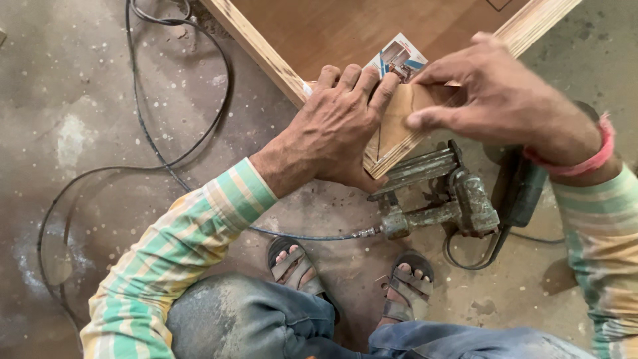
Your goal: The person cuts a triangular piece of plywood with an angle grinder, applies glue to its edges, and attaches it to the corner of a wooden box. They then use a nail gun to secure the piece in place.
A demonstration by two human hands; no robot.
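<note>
While the person crouches on a dusty concrete floor [100,100], both hands meet at the corner of a wooden board [345,30]. That corner points toward the person's feet, and the board runs away up the view. The left hand [339,126] presses flat on the corner, fingers spread, gripping nothing. The right hand [505,100] hovers open, fingertips touching a small wooden piece [405,123] there. A printed card [399,58] lies under the fingers. A worn nail gun [438,193] rests just below.

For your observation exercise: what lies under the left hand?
Under the left hand: the mitred corner of the wooden frame and a printed card. The palm hides the rest.
</note>
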